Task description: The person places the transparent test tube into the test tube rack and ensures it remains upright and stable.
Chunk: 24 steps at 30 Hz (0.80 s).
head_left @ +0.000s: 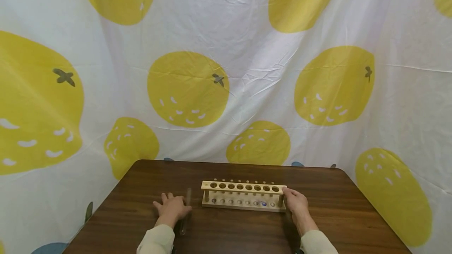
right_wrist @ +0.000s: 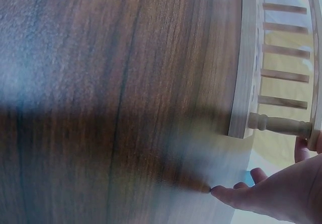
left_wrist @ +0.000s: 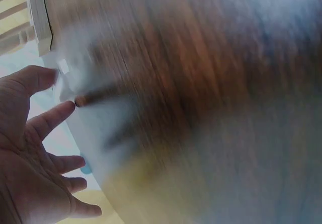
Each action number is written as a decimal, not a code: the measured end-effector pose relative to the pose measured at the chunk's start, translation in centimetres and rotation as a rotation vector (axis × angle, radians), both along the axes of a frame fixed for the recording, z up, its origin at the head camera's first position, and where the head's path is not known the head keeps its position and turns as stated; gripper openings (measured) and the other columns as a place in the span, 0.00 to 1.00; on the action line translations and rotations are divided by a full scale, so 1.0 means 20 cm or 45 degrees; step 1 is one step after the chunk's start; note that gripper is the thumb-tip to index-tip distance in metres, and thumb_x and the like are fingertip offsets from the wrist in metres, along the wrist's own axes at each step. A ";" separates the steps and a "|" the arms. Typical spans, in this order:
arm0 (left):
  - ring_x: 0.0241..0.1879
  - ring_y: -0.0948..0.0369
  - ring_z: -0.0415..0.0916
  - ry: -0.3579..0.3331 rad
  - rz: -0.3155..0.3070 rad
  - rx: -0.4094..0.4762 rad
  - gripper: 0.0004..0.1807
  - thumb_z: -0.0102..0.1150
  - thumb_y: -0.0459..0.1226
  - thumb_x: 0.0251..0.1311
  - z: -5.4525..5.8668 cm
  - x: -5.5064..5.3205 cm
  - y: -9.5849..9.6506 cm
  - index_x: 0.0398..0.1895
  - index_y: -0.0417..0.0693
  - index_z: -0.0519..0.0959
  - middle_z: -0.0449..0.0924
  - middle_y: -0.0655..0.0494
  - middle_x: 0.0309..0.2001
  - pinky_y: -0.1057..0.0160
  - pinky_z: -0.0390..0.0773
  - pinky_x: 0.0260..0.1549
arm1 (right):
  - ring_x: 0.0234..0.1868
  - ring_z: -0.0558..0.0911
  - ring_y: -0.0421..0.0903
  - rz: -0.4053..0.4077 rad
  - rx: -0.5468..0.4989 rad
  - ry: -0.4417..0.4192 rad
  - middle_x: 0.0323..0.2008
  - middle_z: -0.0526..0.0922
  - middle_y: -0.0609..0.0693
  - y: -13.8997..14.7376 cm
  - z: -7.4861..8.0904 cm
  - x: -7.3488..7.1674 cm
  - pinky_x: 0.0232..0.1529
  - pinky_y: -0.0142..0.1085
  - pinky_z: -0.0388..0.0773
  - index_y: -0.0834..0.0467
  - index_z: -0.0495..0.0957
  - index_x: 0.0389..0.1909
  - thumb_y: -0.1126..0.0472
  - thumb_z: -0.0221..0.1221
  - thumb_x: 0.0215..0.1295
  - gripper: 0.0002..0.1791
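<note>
A wooden test tube rack (head_left: 243,207) stands upright on the table, with a row of round holes along its top board. At its right end my right hand (head_left: 296,204) holds the top board; in the right wrist view the fingertips (right_wrist: 302,148) meet the end of that board beside a turned post. To the left of the rack lies a clear glass test tube (head_left: 188,197). My left hand (head_left: 172,208) is spread low over the table with its thumb beside the tube. The left wrist view shows the same hand (left_wrist: 35,153) with fingers apart, gripping nothing.
The dark wooden table (head_left: 233,230) reaches back to a white curtain (head_left: 247,101) printed with yellow lemons, which hangs close behind and on both sides. A small blue spot (head_left: 264,204) shows in a hollow of the rack's lower board, towards the right.
</note>
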<state>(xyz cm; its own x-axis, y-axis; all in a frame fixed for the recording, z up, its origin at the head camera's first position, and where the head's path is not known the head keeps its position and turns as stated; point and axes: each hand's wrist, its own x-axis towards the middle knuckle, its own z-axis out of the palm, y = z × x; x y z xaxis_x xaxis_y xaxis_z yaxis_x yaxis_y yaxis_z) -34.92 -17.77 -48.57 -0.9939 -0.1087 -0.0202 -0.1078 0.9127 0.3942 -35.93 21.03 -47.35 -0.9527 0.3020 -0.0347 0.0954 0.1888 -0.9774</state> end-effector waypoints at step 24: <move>0.67 0.28 0.52 0.138 0.010 -0.079 0.12 0.69 0.40 0.56 -0.04 0.00 -0.06 0.42 0.48 0.85 0.72 0.31 0.54 0.21 0.43 0.58 | 0.69 0.60 0.69 0.002 -0.035 -0.006 0.67 0.62 0.74 0.00 0.01 0.01 0.70 0.56 0.57 0.76 0.68 0.64 0.52 0.51 0.76 0.31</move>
<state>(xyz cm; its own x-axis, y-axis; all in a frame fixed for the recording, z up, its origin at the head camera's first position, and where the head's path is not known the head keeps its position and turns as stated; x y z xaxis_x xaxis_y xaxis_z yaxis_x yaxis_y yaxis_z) -34.88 -19.05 -49.38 -0.9890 -0.1142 0.0944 -0.0750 0.9351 0.3464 -35.75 21.04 -47.17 -0.9529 0.2996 -0.0472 0.0995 0.1616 -0.9818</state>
